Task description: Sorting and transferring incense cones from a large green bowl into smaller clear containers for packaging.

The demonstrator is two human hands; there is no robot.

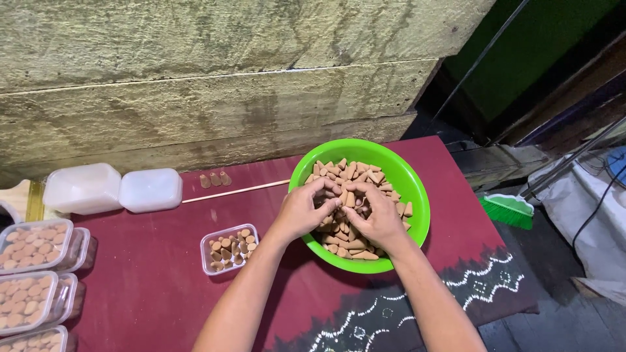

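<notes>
Both hands, left hand (301,210) and right hand (378,218), are gathering brown cones (355,175) in the green bowl (409,177), fingers curled closed around some; the small open tray (207,240) at nine o'clock is waiting, needing a careful carry.

Both bare forearms reach up from the lower edge and converge toward the middle, wrists nearly straight. The left hand (301,210) is palm down with knuckles raised, its fingers curled inward and its thumb tucked toward the other hand. The right hand (378,218) mirrors it, fingers bent and bunched, and the fingertips of the two hands meet or nearly touch.
</notes>
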